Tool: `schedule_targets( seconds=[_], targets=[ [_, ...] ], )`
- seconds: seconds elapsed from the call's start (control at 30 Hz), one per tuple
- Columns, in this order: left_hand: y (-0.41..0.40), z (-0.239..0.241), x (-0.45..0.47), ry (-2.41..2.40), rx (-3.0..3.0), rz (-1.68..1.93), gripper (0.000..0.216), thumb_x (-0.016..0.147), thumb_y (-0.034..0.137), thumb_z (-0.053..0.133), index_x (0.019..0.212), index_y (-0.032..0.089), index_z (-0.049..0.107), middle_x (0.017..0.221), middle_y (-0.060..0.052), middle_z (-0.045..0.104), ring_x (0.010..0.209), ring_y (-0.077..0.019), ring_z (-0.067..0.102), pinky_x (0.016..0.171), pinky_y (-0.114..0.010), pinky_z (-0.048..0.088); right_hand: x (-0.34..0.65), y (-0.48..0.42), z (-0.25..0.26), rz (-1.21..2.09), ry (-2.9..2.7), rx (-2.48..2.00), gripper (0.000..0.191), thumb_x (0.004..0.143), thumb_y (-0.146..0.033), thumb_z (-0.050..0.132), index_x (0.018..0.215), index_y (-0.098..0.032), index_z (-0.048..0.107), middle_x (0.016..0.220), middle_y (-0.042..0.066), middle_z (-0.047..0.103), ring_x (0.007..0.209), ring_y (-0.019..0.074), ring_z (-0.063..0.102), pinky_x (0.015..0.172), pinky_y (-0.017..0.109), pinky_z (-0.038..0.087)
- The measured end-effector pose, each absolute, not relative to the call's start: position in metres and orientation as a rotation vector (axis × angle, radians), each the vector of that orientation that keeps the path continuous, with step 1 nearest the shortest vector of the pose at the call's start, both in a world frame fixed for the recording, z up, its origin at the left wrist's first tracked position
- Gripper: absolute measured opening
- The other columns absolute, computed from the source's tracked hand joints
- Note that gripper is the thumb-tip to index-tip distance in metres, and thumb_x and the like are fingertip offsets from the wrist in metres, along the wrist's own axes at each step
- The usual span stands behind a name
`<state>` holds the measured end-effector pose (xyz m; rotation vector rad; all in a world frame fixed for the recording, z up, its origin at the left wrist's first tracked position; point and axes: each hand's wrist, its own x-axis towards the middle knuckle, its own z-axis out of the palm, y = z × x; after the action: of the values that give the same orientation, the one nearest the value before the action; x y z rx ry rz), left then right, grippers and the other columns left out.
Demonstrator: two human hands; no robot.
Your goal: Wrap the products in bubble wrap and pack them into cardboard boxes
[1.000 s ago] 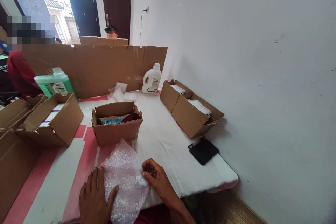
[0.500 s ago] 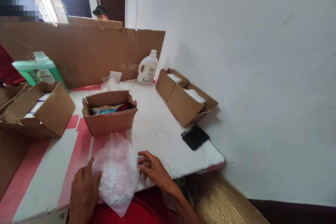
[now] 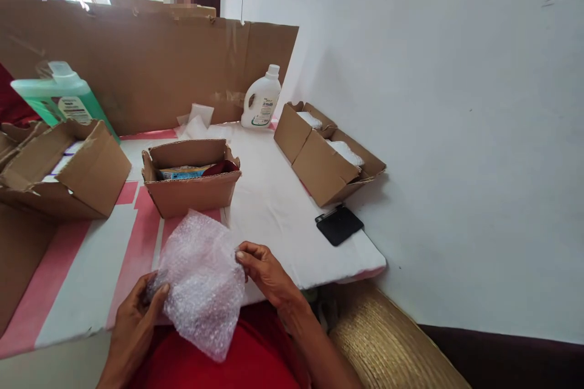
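A clear sheet of bubble wrap (image 3: 201,279) is held between my two hands at the table's front edge, its lower corner hanging over my red clothing. My left hand (image 3: 139,316) grips the sheet's left edge between thumb and fingers. On the opposite side, my right hand (image 3: 262,270) pinches the right edge with thumb and forefinger. Just beyond the sheet stands an open cardboard box (image 3: 196,194) holding blue, yellow and dark red packets. Whether the wrap is one layer or a pouch, I cannot tell.
Right of centre, a divided cardboard box (image 3: 314,164) holds white wrapped items beside a black flat object (image 3: 340,225). Another cardboard box (image 3: 91,182) stands left, near a green liquid bottle (image 3: 68,100). A white jug (image 3: 262,100) and plastic pieces (image 3: 198,121) lie before a cardboard screen (image 3: 159,67).
Both hands have closed on the bubble wrap's edges; before, the right hand was loose beside it. The sheet is lifted slightly, and the view has tilted down.
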<state>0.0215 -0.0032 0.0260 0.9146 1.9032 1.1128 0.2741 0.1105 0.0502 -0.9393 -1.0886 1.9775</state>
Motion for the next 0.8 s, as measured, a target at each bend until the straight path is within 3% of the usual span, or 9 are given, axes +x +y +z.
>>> schedule_targets(
  seconds=[0.13,0.27,0.47,0.63,0.73,0.8],
  targets=[
    [-0.005,0.022,0.033,1.845,0.873,1.135,0.065,0.067,0.07,0.071,0.105,0.017,0.068,0.1,-0.008,0.076,0.093,-0.0259,0.071,0.081,-0.031,0.057,0.272,0.106,0.063,2.074,-1.01,-0.846,0.039,0.077,-0.055,0.077,0.076,-0.018,0.064,0.064,-0.004,0.048,0.055,0.009,0.041,0.053,0.023,0.039],
    [-0.003,0.022,0.036,1.865,0.846,1.155,0.066,0.067,0.07,0.071,0.105,0.017,0.067,0.098,-0.008,0.076,0.089,-0.0254,0.071,0.078,-0.031,0.058,0.279,0.113,0.048,1.863,-1.073,-0.983,0.03,0.082,-0.047,0.072,0.092,-0.018,0.067,0.072,-0.003,0.052,0.06,0.0097,0.043,0.056,0.022,0.038],
    [0.0,0.02,0.04,1.932,0.932,1.117,0.063,0.067,0.069,0.07,0.104,0.018,0.069,0.095,-0.006,0.076,0.086,-0.0242,0.072,0.078,-0.031,0.058,0.301,0.111,0.031,1.772,-1.275,-1.063,0.046,0.082,-0.029,0.067,0.127,-0.024,0.06,0.117,0.004,0.06,0.095,0.0167,0.059,0.082,0.029,0.046],
    [-0.001,0.019,0.04,1.955,0.962,1.092,0.062,0.068,0.069,0.068,0.103,0.018,0.07,0.095,-0.007,0.077,0.085,-0.0254,0.072,0.077,-0.033,0.059,0.309,0.103,0.038,1.911,-1.285,-0.978,0.04,0.088,-0.036,0.062,0.126,-0.024,0.061,0.117,0.005,0.063,0.103,0.0188,0.06,0.093,0.033,0.045],
    [-0.003,0.016,0.039,2.005,0.999,1.029,0.064,0.071,0.07,0.065,0.108,0.019,0.069,0.101,-0.007,0.077,0.091,-0.0265,0.072,0.081,-0.035,0.058,0.312,0.1,0.034,1.899,-1.262,-0.975,0.055,0.08,-0.033,0.074,0.13,-0.027,0.053,0.129,0.006,0.055,0.106,0.0185,0.059,0.091,0.033,0.047],
    [-0.003,0.016,0.038,2.025,1.006,1.012,0.066,0.072,0.071,0.063,0.11,0.018,0.069,0.102,-0.008,0.077,0.092,-0.0269,0.072,0.082,-0.035,0.057,0.312,0.097,0.03,1.887,-1.271,-0.965,0.055,0.075,-0.03,0.078,0.124,-0.027,0.052,0.126,0.005,0.056,0.102,0.018,0.059,0.087,0.032,0.049]
  ],
)
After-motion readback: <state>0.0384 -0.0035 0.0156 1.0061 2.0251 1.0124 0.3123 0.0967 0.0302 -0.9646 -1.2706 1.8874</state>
